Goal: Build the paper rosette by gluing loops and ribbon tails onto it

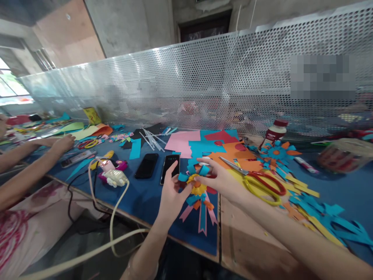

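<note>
A paper flower (198, 187) with a yellow and orange centre, blue and orange loops and pink and blue ribbon tails is between my hands, over the table's front edge. My left hand (172, 190) grips its left side, thumb by the yellow centre and index finger raised. From the right, my right hand (217, 177) holds it, with the thumb at the centre and the fingers by a blue loop. Scissors (264, 184) with red and yellow handles lie beside my right forearm. Behind my left hand rests a phone with a lit screen (166, 166).
A black phone (146, 165), a power strip (115, 177) with cables, white sticks (152, 139) and pink paper (183, 142) lie around. At right are another paper flower (276, 153), a bottle (275, 132), a tape roll (344, 155) and blue scraps (329, 212). Another person's hand (65, 143) is at left.
</note>
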`<state>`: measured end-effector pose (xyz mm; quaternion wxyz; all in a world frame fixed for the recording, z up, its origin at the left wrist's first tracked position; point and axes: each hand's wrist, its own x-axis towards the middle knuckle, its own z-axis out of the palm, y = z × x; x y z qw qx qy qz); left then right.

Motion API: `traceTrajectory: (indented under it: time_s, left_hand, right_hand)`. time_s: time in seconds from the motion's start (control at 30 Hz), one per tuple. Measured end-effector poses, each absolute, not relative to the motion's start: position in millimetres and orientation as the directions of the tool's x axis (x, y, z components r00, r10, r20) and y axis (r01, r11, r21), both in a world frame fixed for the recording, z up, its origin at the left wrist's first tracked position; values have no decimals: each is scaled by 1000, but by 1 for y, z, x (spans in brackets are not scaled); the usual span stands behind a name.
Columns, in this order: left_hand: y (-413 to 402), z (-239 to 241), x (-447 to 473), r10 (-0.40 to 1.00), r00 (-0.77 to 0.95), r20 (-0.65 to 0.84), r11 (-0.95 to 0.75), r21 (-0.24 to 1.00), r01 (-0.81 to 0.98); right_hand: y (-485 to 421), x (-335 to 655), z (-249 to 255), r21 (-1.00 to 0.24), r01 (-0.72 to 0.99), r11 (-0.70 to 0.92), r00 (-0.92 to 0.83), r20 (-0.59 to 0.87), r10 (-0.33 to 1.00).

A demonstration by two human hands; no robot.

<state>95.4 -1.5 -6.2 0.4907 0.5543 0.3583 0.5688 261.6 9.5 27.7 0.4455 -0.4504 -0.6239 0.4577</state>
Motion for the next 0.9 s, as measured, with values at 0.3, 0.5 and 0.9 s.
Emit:
traceTrajectory:
  time_s: [0.3,0.5,0.9]
  left_hand:
    - [-3,-7,96,948,119,294,-282,953,-108]
    - [-2,-9,96,944,136,300,-287,952,-102]
    - [-2,-9,97,947,143,287,-274,956,-105]
  right_hand:
    - [4,258,30,-975,164,151,-152,127,980]
    - [1,255,37,-975,171,143,-99,128,987]
    - [4,259,30,-969,189,159,-114,139,984]
